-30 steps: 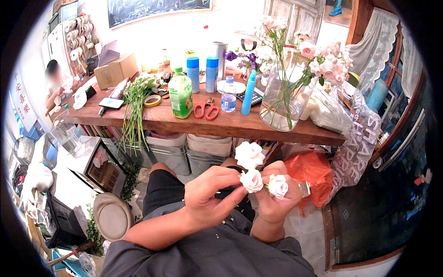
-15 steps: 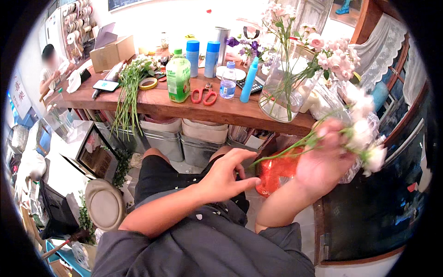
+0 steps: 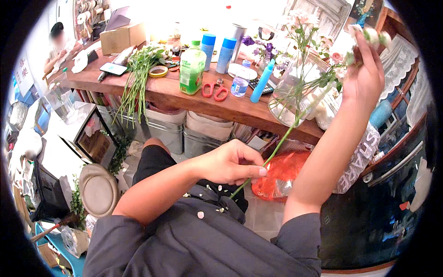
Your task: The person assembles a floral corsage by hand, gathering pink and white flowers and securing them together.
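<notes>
My left hand pinches the lower part of a long green flower stem between thumb and fingers, in front of my lap. The stem slants up to the right, crossing in front of the glass vase. My right hand is raised at the upper right, fingers curved upward round the white flowers at the top; its grip is partly hidden. Pale pink roses stand close to that hand. Behind the stem, the clear vase holds more stems and blossoms.
On the wooden table lie cut stems, yellow tape and red-handled scissors. A green bottle, blue-capped cans and a water bottle stand there. A red bag is below. Another person sits far left.
My right hand has risen from beside the red bag to vase-top height with the white flowers. My left hand, open before, has closed on the stem. The view has shifted slightly.
</notes>
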The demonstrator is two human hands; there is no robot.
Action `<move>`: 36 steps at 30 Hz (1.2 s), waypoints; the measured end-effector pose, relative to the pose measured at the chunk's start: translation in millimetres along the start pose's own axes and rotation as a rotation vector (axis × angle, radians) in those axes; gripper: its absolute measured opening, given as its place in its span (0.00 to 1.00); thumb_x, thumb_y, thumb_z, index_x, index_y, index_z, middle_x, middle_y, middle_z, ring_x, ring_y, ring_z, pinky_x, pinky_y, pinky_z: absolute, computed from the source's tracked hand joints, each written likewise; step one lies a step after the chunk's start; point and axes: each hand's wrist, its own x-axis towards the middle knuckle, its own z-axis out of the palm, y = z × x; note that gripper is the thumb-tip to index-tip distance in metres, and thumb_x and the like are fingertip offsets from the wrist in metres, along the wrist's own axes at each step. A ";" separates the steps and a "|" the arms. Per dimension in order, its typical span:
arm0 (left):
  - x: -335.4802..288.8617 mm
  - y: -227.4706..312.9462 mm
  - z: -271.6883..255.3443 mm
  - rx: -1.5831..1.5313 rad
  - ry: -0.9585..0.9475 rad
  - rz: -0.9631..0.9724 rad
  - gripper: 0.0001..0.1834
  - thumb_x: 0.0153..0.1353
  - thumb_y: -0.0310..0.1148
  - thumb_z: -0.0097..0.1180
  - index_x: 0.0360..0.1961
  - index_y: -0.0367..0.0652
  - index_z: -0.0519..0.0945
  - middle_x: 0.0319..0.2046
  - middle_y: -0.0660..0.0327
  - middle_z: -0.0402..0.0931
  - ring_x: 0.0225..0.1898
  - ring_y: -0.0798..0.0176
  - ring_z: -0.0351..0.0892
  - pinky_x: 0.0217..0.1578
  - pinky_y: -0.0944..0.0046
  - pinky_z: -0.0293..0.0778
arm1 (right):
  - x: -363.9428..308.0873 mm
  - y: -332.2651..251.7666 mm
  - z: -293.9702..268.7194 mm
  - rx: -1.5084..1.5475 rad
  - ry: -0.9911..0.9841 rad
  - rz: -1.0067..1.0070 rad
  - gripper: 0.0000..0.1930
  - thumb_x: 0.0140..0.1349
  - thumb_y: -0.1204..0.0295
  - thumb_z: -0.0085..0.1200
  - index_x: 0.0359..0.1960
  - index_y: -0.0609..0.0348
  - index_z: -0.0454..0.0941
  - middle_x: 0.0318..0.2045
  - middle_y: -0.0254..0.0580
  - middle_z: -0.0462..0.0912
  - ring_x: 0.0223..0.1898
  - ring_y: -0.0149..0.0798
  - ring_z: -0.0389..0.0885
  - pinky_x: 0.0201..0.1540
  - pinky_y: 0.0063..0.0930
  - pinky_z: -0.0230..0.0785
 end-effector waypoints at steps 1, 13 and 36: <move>-3.1 17.6 2.9 -0.192 -0.023 -0.167 0.10 0.73 0.32 0.62 0.44 0.35 0.88 0.30 0.63 0.84 0.24 0.74 0.76 0.24 0.72 0.71 | 6.2 3.2 7.2 -0.043 -0.069 0.017 0.18 0.61 0.79 0.71 0.49 0.69 0.79 0.39 0.43 0.87 0.39 0.36 0.86 0.41 0.29 0.81; -11.6 161.0 -19.9 -0.400 0.499 0.271 0.17 0.80 0.37 0.49 0.50 0.32 0.83 0.26 0.59 0.82 0.11 0.78 0.67 0.09 0.79 0.59 | -93.3 -13.8 77.3 0.027 -0.235 0.079 0.25 0.68 0.75 0.63 0.63 0.73 0.70 0.58 0.59 0.84 0.54 0.40 0.86 0.49 0.30 0.83; 29.3 219.6 -7.0 -0.452 0.698 0.296 0.13 0.72 0.35 0.63 0.36 0.35 0.81 0.23 0.55 0.84 0.13 0.72 0.77 0.11 0.76 0.67 | -157.8 -62.6 39.7 0.246 -0.443 0.025 0.15 0.66 0.76 0.65 0.52 0.68 0.80 0.38 0.53 0.90 0.36 0.38 0.88 0.38 0.27 0.79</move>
